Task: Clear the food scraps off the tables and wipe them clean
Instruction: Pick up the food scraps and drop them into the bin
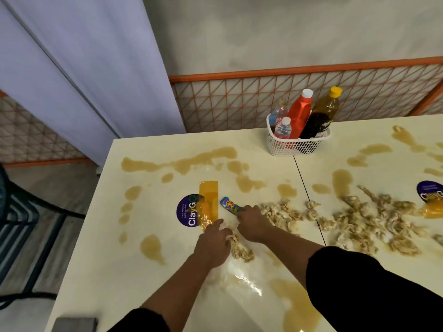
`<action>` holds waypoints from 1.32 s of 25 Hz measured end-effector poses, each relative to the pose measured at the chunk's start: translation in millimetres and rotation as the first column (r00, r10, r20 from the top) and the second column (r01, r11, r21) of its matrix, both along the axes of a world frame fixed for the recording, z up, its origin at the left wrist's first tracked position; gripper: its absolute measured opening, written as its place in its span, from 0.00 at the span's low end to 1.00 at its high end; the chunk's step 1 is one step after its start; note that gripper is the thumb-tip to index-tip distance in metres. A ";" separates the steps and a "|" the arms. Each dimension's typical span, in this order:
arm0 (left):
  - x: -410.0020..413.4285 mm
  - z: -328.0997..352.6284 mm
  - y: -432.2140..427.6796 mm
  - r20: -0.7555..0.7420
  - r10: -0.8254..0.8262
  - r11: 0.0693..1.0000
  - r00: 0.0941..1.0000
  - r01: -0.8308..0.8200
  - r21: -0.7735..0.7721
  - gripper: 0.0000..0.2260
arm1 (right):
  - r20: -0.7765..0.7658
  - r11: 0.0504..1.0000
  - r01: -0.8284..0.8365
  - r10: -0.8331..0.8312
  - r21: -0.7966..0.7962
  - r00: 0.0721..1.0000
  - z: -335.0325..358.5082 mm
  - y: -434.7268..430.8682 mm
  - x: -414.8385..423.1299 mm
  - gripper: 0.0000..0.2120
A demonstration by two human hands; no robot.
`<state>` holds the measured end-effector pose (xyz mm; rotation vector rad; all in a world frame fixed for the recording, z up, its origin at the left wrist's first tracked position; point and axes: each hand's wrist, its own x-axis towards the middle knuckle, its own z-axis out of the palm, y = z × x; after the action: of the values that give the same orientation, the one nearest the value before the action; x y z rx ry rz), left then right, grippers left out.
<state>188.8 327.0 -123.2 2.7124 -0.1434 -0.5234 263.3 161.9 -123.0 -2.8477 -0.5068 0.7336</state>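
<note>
Right grip [251, 224] pinches the blue wrapper [229, 205]; left grip [213, 245] lies flat, released, beside food scraps [239, 248] on the messy desk [143, 271].

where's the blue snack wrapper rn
In the head view the blue snack wrapper lies on the left table, right of the yellow strip; the right hand grips its near end.

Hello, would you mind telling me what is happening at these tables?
A person is clearing two messy tables. Their right hand grips a blue snack wrapper, while the left hand rests against a clump of food scraps. Most scraps lie spread across both tabletops, the brown spills are not yet wiped, and a white basket of bottles stands at the far edge.
</note>
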 end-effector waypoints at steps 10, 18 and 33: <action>28.2 -11.5 -11.7 0.031 -0.118 0.993 0.992 0.118 0.027 0.10 | 0.142 0.673 0.347 -0.559 0.653 0.817 60.2 -107.4 -113.6 0.09; 36.0 20.1 -36.3 0.193 0.173 0.978 0.966 -0.145 -0.151 0.03 | -0.012 0.442 0.597 -0.797 0.669 0.603 77.0 -216.7 -215.1 0.12; -85.6 130.4 -184.4 -0.822 0.296 -0.424 0.486 -0.705 -0.569 0.12 | -0.201 0.083 0.651 -0.915 0.754 0.349 90.1 -379.9 -284.2 0.10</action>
<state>103.2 142.6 7.2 0.7670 0.7135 -0.2369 -20.8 -218.0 -32.9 -1.8597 0.6814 -0.2180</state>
